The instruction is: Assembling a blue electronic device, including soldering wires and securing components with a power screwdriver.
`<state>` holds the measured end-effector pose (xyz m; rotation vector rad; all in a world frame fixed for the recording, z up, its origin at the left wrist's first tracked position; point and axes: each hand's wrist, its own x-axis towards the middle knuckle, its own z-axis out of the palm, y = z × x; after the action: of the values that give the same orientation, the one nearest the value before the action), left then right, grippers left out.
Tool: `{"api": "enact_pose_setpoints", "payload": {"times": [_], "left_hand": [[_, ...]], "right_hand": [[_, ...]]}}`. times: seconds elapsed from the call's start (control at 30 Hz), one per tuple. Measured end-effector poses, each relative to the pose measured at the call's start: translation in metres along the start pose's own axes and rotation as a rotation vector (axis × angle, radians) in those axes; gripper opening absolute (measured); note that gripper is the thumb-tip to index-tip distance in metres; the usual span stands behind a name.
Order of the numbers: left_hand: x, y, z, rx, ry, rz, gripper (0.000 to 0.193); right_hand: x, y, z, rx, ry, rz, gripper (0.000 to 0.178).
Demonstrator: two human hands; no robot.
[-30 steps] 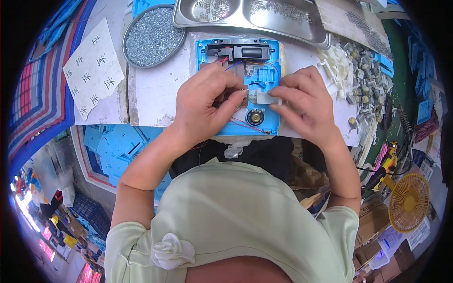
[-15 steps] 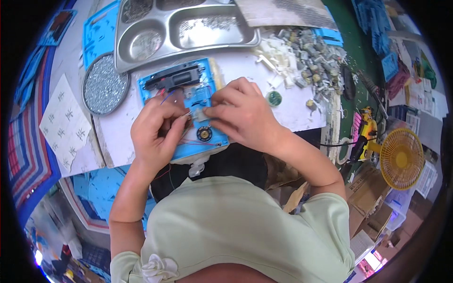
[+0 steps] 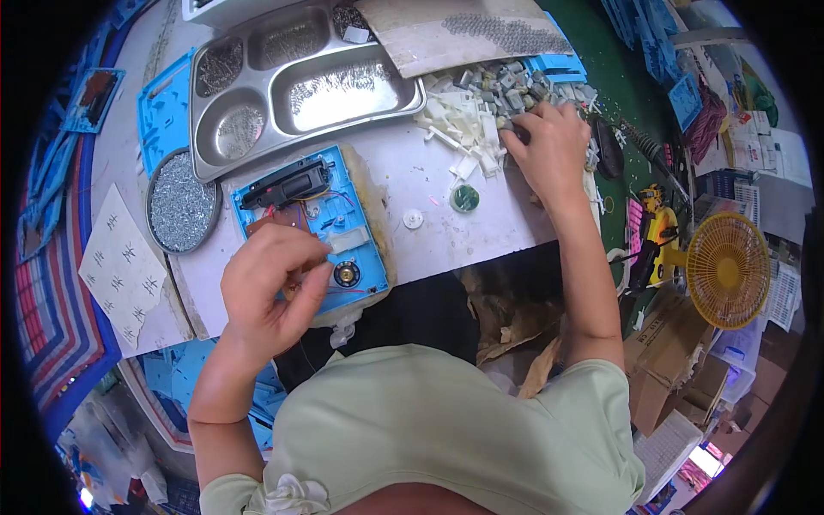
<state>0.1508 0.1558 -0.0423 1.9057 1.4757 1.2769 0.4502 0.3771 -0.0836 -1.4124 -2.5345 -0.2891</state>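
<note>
Glossy steel tray (image 3: pixel 249 103), matt blue plastic housing (image 3: pixel 365 253), white plastic bits (image 3: pixel 463 129), paper sheet (image 3: pixel 120 262).

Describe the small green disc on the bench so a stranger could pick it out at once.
Start at the white worktop below the compartmented steel tray. Between the blue plastic housing under the left hand and the heap of white and grey small parts at the right hand lies the small round green disc. The neighbouring disc is white and smaller.

A pale green short-sleeved shirt (image 3: pixel 446 429) — sleeves ending above the elbows — forearms bare.
</note>
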Motion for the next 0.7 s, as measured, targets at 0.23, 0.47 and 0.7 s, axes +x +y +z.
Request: {"api": "enact_pose_setpoints", "payload": {"times": [0.23,0.47,0.7], "left_hand": [[0.073,0.017,0.008,0.039,-0.214,-0.085,0.016],[0.116,0.003,0.046,-0.184,-0.424,-0.137,0.028],[0.113,0.006,0.048,-0.557,-0.523,-0.224,0.023]], "right_hand": [[-0.007,-0.023,-0.04,0.391,0.157,-0.096,0.022],[-0.031,-0.068,-0.062,0.925,0.16,-0.117,0.031],[-0.06,-0.055,-0.044,2.132,-0.208,0.263,0.014]]}}
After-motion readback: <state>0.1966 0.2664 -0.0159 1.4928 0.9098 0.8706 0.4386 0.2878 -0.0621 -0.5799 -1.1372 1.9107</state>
